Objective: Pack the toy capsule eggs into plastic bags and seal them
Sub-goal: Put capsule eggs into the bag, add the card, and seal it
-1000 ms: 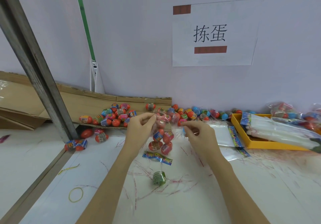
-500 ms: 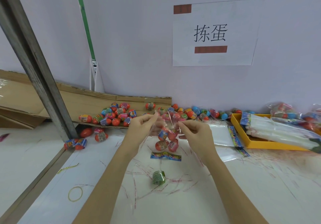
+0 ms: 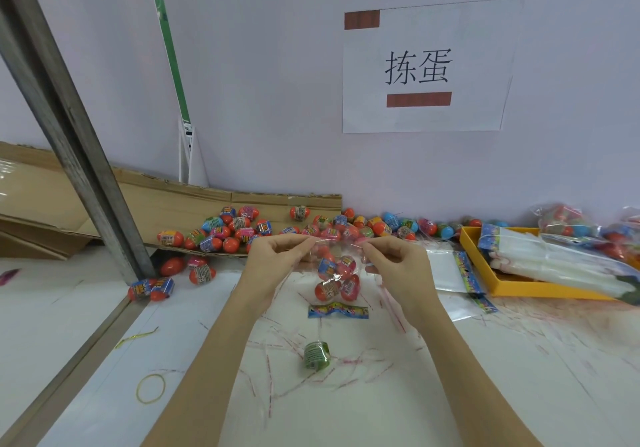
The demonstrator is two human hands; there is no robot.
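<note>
The left hand [image 3: 277, 256] and the right hand [image 3: 394, 259] each pinch a top corner of a clear plastic bag [image 3: 337, 259], so each grip is closed on the bag. It hangs above the tabletop [image 3: 450, 394] with a few toy eggs [image 3: 336, 280] inside. This looks like the sealing step. Next, the fingers should press the open top shut all along. More loose eggs [image 3: 239, 226] wait by the wall.

Two bare forearms enter from bottom edge, no sleeves in view. Left hand [image 3: 277, 259] and right hand [image 3: 394, 263]: no gloves, rings, watch or wristbands visible. Fingernails short, unpainted as far as visible.
</note>
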